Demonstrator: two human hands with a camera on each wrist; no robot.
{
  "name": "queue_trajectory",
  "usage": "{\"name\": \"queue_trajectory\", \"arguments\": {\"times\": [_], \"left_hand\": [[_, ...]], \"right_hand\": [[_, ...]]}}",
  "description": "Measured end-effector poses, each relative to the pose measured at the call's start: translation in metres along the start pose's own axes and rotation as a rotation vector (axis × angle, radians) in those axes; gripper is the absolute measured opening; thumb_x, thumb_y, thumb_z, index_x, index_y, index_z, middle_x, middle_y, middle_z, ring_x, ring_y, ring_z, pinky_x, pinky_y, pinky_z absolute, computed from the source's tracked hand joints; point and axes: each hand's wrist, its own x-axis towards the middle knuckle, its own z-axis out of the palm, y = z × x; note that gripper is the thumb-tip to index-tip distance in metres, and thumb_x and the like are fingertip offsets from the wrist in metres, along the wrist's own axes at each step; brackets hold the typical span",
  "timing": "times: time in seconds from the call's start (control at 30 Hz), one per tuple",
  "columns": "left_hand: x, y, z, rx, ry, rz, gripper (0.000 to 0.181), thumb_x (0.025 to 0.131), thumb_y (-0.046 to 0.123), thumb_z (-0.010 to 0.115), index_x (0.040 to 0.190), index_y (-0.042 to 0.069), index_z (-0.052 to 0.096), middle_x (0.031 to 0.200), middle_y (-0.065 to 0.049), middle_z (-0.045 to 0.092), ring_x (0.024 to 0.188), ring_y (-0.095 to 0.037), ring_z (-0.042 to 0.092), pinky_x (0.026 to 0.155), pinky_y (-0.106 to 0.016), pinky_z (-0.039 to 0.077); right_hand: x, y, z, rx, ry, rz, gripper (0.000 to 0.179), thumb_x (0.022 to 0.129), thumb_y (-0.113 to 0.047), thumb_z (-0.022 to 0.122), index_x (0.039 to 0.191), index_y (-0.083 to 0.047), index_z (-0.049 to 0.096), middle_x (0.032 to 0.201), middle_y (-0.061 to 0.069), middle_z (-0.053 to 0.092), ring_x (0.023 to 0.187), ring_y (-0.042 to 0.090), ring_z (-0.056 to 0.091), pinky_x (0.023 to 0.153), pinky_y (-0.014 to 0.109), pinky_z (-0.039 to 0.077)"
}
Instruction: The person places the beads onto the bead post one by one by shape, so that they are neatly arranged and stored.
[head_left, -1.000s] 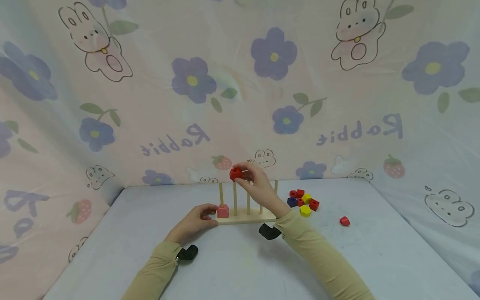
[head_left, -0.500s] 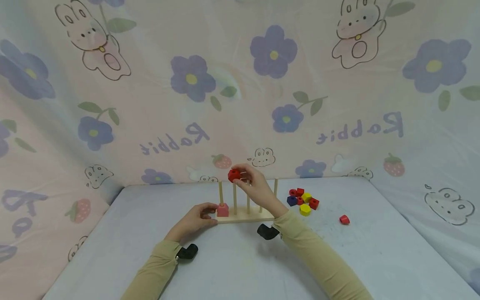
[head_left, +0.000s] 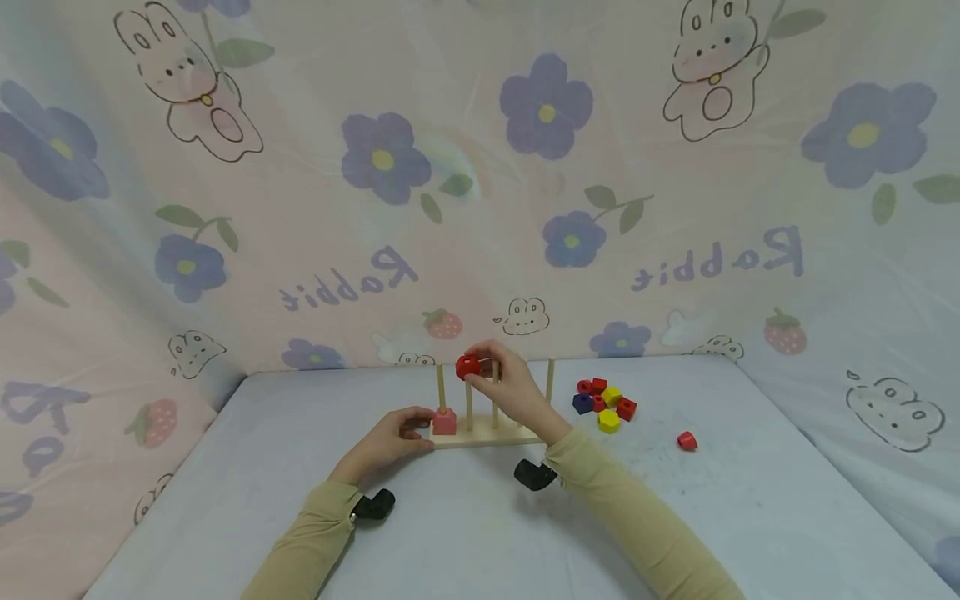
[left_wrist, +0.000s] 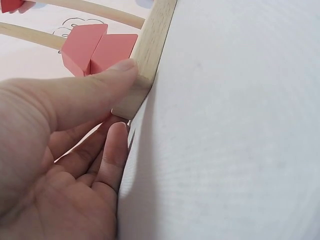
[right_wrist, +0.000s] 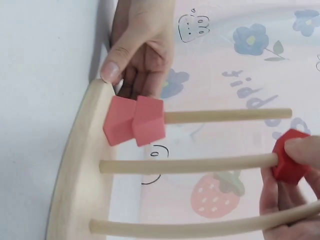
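A wooden peg stand (head_left: 487, 441) with several upright pegs sits on the table. My left hand (head_left: 390, 439) grips its left end, thumb on the edge and fingers curled behind, as the left wrist view shows. Two pinkish-red blocks (right_wrist: 134, 121) are stacked on the leftmost peg, close to that hand. With thumb and fingers my right hand (head_left: 513, 387) pinches a red faceted bead (head_left: 468, 367) at the top of the second peg (right_wrist: 190, 164). The peg's tip meets the bead; how far it enters is hidden. My right hand partly covers the pegs farther right.
Right of the stand lies a loose group of beads: several red ones (head_left: 627, 408), two yellow (head_left: 609, 422) and a dark blue one (head_left: 582, 403). A single red bead (head_left: 687, 441) lies apart, farther right. A patterned cloth (head_left: 480, 208) hangs behind the table.
My right hand has shifted slightly left and then down, bringing the red bead from above the second peg onto its tip. The left hand stays at the stand's end.
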Motion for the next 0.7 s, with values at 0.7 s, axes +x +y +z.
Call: {"name": "queue_trajectory", "arguments": {"times": [0.7], "left_hand": [[0.000, -0.002, -0.002, -0.001, -0.008, 0.003, 0.047, 0.083, 0.013, 0.074, 0.126, 0.003, 0.057, 0.122, -0.011, 0.059, 0.109, -0.028, 0.056, 0.090, -0.041, 0.045]], "right_hand": [[-0.020, 0.077, 0.027, 0.053, 0.055, 0.140, 0.027, 0.084, 0.006, 0.068, 0.108, 0.005, 0.055, 0.104, 0.017, 0.061, 0.095, 0.032, 0.063, 0.084, 0.038, 0.051]]}}
